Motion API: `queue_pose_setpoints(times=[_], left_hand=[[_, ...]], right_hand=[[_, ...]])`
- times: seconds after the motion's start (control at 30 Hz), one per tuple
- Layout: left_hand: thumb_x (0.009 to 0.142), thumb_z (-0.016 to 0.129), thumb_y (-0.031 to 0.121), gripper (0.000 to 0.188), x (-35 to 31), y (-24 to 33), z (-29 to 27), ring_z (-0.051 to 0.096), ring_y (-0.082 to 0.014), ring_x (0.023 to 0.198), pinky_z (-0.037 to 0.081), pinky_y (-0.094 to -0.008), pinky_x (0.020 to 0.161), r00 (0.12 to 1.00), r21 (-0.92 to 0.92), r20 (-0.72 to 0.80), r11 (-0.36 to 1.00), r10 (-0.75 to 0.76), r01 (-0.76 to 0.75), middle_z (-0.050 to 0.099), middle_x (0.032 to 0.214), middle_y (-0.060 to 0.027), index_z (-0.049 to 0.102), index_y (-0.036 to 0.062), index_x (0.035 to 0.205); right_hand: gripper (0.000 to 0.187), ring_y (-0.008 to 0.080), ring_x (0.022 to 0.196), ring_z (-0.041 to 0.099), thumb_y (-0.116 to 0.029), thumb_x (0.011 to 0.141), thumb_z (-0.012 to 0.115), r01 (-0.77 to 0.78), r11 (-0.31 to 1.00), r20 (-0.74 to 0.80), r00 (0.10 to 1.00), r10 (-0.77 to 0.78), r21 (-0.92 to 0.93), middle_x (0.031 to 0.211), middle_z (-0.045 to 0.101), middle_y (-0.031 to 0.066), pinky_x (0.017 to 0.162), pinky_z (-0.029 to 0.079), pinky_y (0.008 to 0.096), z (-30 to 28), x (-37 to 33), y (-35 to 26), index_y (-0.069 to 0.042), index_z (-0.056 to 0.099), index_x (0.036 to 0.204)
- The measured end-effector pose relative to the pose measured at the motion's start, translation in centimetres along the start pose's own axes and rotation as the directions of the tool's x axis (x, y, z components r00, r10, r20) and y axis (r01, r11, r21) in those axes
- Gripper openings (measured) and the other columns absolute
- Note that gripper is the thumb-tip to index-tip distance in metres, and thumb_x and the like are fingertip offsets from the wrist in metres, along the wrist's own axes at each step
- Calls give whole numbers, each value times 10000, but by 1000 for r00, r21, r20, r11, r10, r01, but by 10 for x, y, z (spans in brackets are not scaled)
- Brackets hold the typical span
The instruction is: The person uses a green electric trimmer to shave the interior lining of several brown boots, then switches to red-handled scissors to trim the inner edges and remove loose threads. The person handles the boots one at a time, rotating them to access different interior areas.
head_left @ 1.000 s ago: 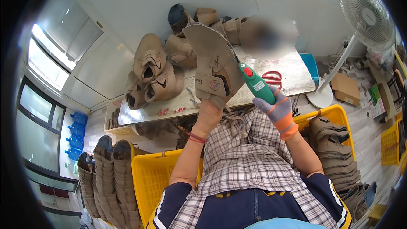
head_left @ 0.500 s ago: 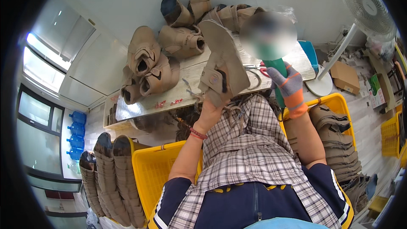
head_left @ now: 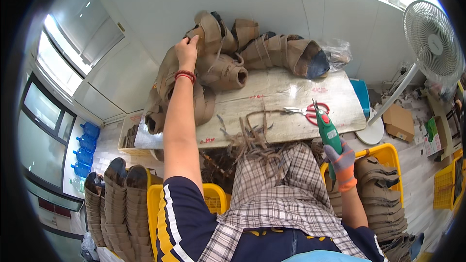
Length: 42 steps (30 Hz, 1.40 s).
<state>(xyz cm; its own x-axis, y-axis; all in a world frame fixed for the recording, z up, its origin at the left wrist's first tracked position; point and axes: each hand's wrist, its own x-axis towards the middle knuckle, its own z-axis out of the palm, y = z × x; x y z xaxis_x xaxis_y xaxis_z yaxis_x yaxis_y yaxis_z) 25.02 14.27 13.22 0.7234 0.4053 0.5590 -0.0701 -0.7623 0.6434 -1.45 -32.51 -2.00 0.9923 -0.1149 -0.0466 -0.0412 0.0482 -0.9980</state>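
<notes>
My right hand (head_left: 341, 160), in a grey and orange glove, grips green electric scissors (head_left: 328, 130) with their pointed blades up over the table's right part. My bare left hand (head_left: 186, 51) is stretched to the far left of the table, fingers closed on the edge of a tan shoe upper (head_left: 209, 31) on top of the pile. Beneath and beside it lie more tan uppers (head_left: 223, 71), some nested into each other. Part of the left grip is hidden behind the hand.
Red-handled scissors (head_left: 310, 110) lie on the worn white table (head_left: 286, 131). Trimmed strips (head_left: 257, 148) hang over its near edge and my checked apron. Yellow crates (head_left: 388, 153) and stacked uppers (head_left: 116, 208) stand on both sides. A white fan (head_left: 432, 43) stands at right.
My left hand has carried the upper from in front of me to the far-left pile. My right hand has lowered the electric scissors slightly toward me. The view has shifted.
</notes>
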Motion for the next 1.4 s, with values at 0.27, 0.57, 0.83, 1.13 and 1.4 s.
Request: queue_pose_setpoints(times=[0.27, 0.57, 0.83, 1.13, 1.4], left_hand=[[939, 534, 124, 357, -87, -57, 210, 516, -211, 1162, 431, -356, 980, 859, -738, 501, 466, -106, 488, 547, 1250, -125, 515, -13, 1268], [740, 766, 174, 803, -54, -56, 284, 356, -298, 1321, 279, -364, 1077, 750, -575, 399, 493, -528, 653, 358, 1445, -203, 338, -87, 1368], [791, 743, 142, 355, -191, -22, 268, 606, -126, 882, 474, -290, 732, 827, -734, 512, 380, -232, 562, 662, 1017, -36, 631, -2, 1096], [887, 604, 183, 347, -235, 34, 56, 589, -266, 1074, 458, -419, 961, 677, -707, 707, -234, -205, 668, 622, 1169, -115, 574, 5, 1183], [966, 434, 171, 340, -241, -13, -40, 560, -334, 1135, 450, -460, 982, 624, -565, 779, -497, -59, 659, 579, 1227, -213, 539, -51, 1202]], right_hand=[[350, 71, 589, 524, -136, 803, 723, -43, 999, -72, 997, 43, 3, 748, 593, 6, 541, 432, 225, -20, 24, 13, 26, 589, 1083], [333, 87, 565, 534, -160, 805, 711, -118, 993, -118, 986, 117, 2, 742, 591, 17, 533, 442, 232, -28, 39, 29, 30, 588, 1050], [341, 73, 581, 528, -156, 789, 729, -113, 994, -120, 986, 111, -5, 769, 610, 12, 531, 443, 230, -17, 36, 29, 15, 608, 1058], [411, 84, 704, 579, -115, 778, 745, 0, 992, -46, 999, -6, -125, 836, 644, 30, 621, 478, 234, -23, 25, 8, 16, 590, 1135], [627, 257, 691, 677, -306, 653, 834, 560, 693, 139, 813, -566, -453, 816, 684, 144, 635, 528, 313, 15, 18, 2, -36, 604, 1170]])
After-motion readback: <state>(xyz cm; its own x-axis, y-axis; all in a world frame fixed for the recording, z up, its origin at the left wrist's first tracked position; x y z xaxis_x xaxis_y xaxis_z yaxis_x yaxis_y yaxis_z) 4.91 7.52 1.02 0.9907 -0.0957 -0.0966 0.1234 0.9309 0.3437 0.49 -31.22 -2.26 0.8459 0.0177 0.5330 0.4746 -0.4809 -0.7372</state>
